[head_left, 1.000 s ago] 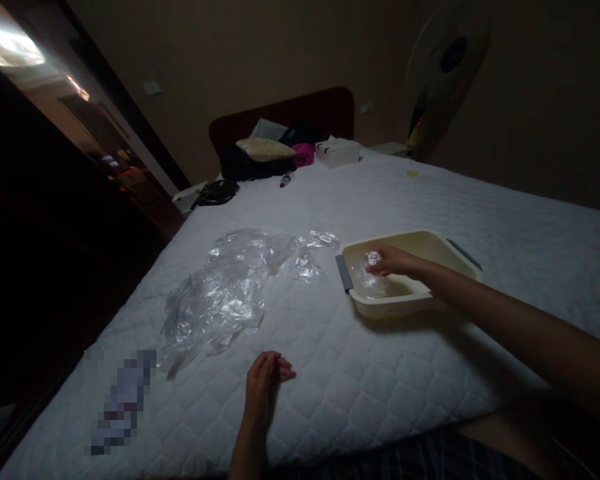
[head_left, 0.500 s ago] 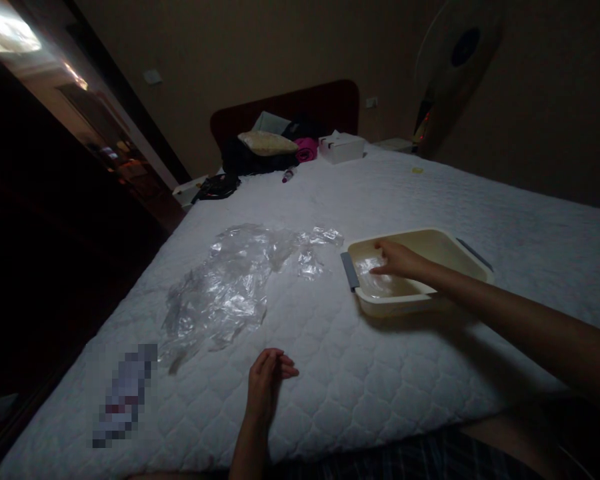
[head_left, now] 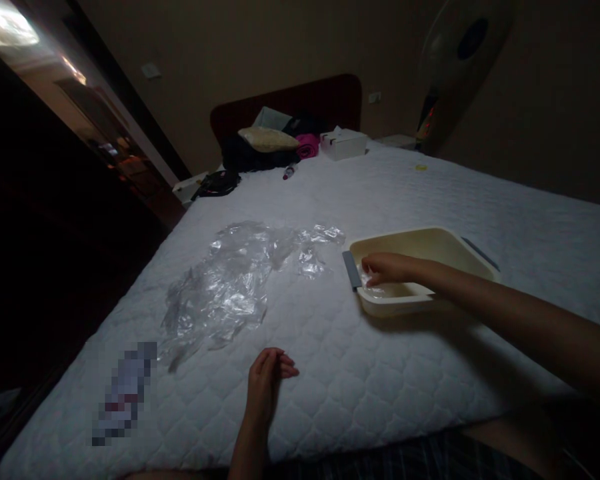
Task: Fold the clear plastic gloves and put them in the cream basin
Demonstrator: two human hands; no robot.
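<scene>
Inside the cream tub (head_left: 397, 304), clear shiny plastic (head_left: 377, 293), right fingers (head_left: 367, 262) pinching it; left fingers (head_left: 286, 368) loosely curled

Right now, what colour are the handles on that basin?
Grey handles, seen in the head view.

Quilted bed (head_left: 340, 373): open patch at near edge, left hand (head_left: 267, 367) to cream basin (head_left: 395, 307); toward left edge, crumpled plastic (head_left: 225, 287) obstructing.

After bunching up the clear plastic (head_left: 377, 293) and then spreading wide over it, my right hand (head_left: 389, 267) now sits with its fingers (head_left: 374, 261) curled down at it inside the cream tub (head_left: 397, 307), leaving less of it showing.
</scene>
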